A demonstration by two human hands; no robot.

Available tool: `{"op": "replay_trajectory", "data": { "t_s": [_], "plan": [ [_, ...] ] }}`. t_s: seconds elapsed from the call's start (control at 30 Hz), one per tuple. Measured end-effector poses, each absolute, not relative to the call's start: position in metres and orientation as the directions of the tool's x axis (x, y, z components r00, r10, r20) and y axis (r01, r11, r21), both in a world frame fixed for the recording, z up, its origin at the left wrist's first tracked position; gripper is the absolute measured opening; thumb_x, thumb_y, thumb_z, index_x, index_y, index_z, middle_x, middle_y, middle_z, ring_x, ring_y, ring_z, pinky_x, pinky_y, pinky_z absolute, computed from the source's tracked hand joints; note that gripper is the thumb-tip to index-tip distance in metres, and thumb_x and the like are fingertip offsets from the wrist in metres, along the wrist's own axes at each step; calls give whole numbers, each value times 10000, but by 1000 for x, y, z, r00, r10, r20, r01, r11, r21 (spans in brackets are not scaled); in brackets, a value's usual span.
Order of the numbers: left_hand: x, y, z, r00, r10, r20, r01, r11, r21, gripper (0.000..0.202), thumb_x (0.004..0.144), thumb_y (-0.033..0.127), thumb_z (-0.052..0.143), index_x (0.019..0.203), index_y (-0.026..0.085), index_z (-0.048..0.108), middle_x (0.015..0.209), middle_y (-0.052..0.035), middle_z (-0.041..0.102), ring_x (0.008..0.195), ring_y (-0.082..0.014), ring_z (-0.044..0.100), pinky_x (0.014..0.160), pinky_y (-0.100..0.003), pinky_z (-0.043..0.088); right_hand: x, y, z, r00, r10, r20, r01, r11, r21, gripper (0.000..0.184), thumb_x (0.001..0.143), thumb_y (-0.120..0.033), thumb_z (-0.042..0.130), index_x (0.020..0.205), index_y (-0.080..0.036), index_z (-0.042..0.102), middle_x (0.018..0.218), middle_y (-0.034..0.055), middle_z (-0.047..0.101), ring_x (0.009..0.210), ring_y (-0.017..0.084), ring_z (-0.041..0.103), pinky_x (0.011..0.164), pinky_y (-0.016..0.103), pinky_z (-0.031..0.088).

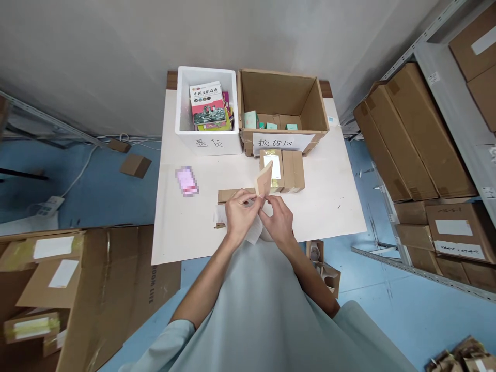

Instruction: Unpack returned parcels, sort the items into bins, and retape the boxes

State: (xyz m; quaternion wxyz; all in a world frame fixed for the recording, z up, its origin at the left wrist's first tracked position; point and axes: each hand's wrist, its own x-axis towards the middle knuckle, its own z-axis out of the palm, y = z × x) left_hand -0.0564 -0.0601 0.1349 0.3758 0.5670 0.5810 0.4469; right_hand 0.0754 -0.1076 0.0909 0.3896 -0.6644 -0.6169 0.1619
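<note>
Both my hands meet at the near middle of the white table [194, 237]. My left hand [239, 213] and my right hand [279, 216] pinch a white slip of paper [253, 233] and the edge of an opened small cardboard box [264, 180], whose flap stands up between them. A flattened brown cardboard piece [228, 195] lies just beyond my left hand. Behind the flap sit a small box with a yellow-white label [273, 166] and a plain brown box [293, 170].
At the back stand a white foam bin [185, 111] holding books and an open cardboard carton [308, 108] with small teal boxes. A blurred pink item [186, 182] lies left. Cartons crowd the floor left [93, 289] and the shelves right [411, 139].
</note>
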Motion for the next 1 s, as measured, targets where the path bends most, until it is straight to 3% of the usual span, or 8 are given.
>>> {"op": "replay_trajectory", "data": {
  "t_s": [0.1, 0.23, 0.3, 0.4, 0.5, 0.63, 0.87, 1.0],
  "plan": [
    [-50, -64, 134, -78, 989, 127, 358, -91, 929, 187, 971, 405, 811, 900, 253, 895, 849, -27, 757, 871, -215, 732, 867, -363, 572, 72, -105, 84, 206, 947, 247, 641, 60, -765, 262, 1140, -418, 630, 1216, -232, 798, 1152, 127, 836, 1051, 269, 824, 929, 400, 673],
    [-65, -58, 127, -82, 990, 116, 289, -88, 953, 360, 945, 465, 843, 1216, 234, 893, 1151, -90, 829, 1068, -250, 770, 962, -388, 605, 87, -94, 89, 314, 949, 10, 221, -63, -973, 343, 1064, -522, 707, 1166, -217, 827, 1096, 107, 870, 988, 274, 849, 954, 424, 700],
    [-82, -52, 121, -146, 989, 30, 245, 7, 970, 530, 899, 524, 876, 1320, 204, 858, 1235, -122, 825, 1030, -244, 766, 935, -389, 617, 99, -89, 93, 273, 954, -125, 4, -131, -991, 413, 971, -587, 814, 1151, -217, 841, 1105, 97, 887, 1005, 282, 857, 972, 425, 709],
    [-105, -45, 116, -90, 980, -177, 104, 186, 977, 667, 815, 616, 940, 1301, 167, 854, 1169, -135, 848, 988, -251, 780, 952, -412, 639, 115, -87, 98, 193, 959, -210, -137, -186, -973, 502, 839, -642, 937, 1108, -224, 864, 1151, 92, 896, 1083, 303, 851, 1055, 453, 693],
    [-117, -45, 120, 27, 965, -259, 18, 259, 966, 669, 779, 653, 981, 1229, 169, 879, 1120, -135, 863, 1055, -290, 800, 982, -434, 660, 123, -89, 100, 145, 960, -238, -167, -213, -963, 526, 802, -662, 972, 1097, -237, 881, 1157, 82, 896, 1098, 300, 843, 1096, 472, 675],
    [-120, -49, 129, 70, 969, -235, 22, 234, 972, 572, 812, 582, 979, 1222, 195, 885, 1054, -98, 852, 957, -254, 784, 884, -392, 669, 127, -90, 99, 87, 969, -230, -152, -215, -965, 510, 821, -669, 970, 1094, -245, 893, 1132, 72, 892, 1086, 284, 833, 1087, 456, 668],
    [-126, -48, 135, 94, 995, -38, 53, 33, 998, 341, 857, 450, 944, 1089, 216, 856, 948, -45, 790, 821, -178, 703, 794, -325, 606, 134, -80, 110, 19, 999, -32, 54, -33, -998, 373, 955, -623, 878, 1070, -271, 924, 1125, 73, 879, 1067, 264, 802, 954, 399, 681],
    [-129, -50, 145, 145, 981, 127, 80, -140, 987, 159, 917, 388, 877, 945, 237, 837, 1061, -83, 803, 1004, -228, 768, 874, -358, 629, 136, -77, 119, 15, 996, 88, 102, 86, -991, 220, 1033, -494, 823, 1137, -339, 941, 1239, 54, 868, 1175, 247, 804, 1052, 405, 672]
  ]
}}
